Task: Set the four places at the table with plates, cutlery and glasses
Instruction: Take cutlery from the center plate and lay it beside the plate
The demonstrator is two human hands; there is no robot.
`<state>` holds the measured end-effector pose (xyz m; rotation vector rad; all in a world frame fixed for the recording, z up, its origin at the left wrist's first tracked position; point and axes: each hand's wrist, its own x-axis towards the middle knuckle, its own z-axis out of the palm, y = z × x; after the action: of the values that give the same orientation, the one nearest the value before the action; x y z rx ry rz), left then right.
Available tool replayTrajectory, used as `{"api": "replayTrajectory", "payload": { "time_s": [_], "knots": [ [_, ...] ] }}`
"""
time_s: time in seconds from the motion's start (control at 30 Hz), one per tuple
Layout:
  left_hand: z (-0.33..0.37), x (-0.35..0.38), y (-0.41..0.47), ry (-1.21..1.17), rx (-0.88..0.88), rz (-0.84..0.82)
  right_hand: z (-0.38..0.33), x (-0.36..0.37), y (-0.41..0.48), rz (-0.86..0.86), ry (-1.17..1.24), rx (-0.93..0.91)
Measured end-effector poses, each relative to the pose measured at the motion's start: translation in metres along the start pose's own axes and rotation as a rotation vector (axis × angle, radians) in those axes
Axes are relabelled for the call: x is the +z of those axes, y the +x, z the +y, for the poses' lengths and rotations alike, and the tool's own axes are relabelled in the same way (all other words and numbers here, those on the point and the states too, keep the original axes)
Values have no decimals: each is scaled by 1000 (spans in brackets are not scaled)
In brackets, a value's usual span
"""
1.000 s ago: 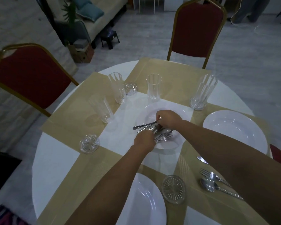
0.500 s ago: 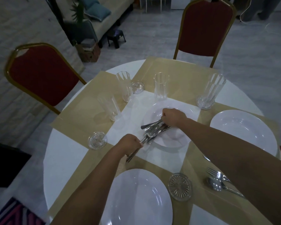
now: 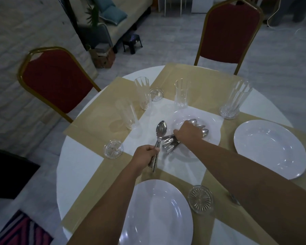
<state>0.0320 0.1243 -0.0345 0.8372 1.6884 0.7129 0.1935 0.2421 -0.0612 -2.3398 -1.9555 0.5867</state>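
My left hand [image 3: 145,156] grips a spoon [image 3: 160,129] and other cutlery by the handles, lifted just left of the centre plate [image 3: 212,138]. My right hand [image 3: 188,132] is closed on the bundle of cutlery [image 3: 170,145] lying on that centre plate, spoon bowls sticking out to its right. A white plate [image 3: 155,214] sits at the near place and another plate [image 3: 270,149] at the right place. Several tall glasses stand around the centre: one glass [image 3: 143,93], a second glass [image 3: 181,93], a third glass [image 3: 234,101] and a faint glass [image 3: 128,114].
Glass coasters lie at the left [image 3: 113,149], near right [image 3: 200,198] and back [image 3: 156,94]. Tan placemats [image 3: 99,121] cover the round white table [image 3: 72,167]. Red chairs stand at the left [image 3: 55,82] and far side [image 3: 229,30]. A fork tip [image 3: 234,198] shows beside my right forearm.
My left hand has pulled a spoon and other pieces out of the bundle and swung them upright, left of the centre plate. My right hand stays on the bundle.
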Motion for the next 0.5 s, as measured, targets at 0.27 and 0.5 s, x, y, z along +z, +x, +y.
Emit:
{"api": "replayTrajectory", "payload": {
  "time_s": [0.27,0.5],
  "knots": [
    [-8,-6,-7,-120,-28,39,2,-1,-13,-75,339,121],
    [-14,-5,-12,-149,-13,33,10,-2,-25,-26,529,131]
  ]
}}
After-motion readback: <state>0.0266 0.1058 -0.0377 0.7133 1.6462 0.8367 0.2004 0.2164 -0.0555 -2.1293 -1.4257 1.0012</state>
